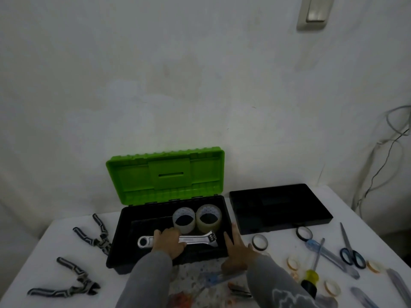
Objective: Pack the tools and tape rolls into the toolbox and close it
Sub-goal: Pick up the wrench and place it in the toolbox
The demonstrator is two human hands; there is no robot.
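A black toolbox (124, 247) with its green lid (165, 174) standing open sits at the table's middle. Two clear tape rolls (184, 220) (208, 217) stand inside at the back. A silver adjustable wrench (200, 239) lies across the box's inside, and my left hand (169, 241) is closed over its handle. My right hand (238, 252) rests with fingers spread against the box's right front corner, holding nothing. Two pairs of pliers (97, 235) (73, 283) lie left of the box. Small tape rolls (259, 242) (304, 234), screwdrivers (311, 276) and scissors (351, 252) lie on the right.
A black flat tray (278, 207) lies to the right of the toolbox. Several small pale tape rings (293, 263) and more tools are scattered over the white table's (55, 263) right front. Cables (382, 152) hang along the wall at right. The table's left edge runs close to the pliers.
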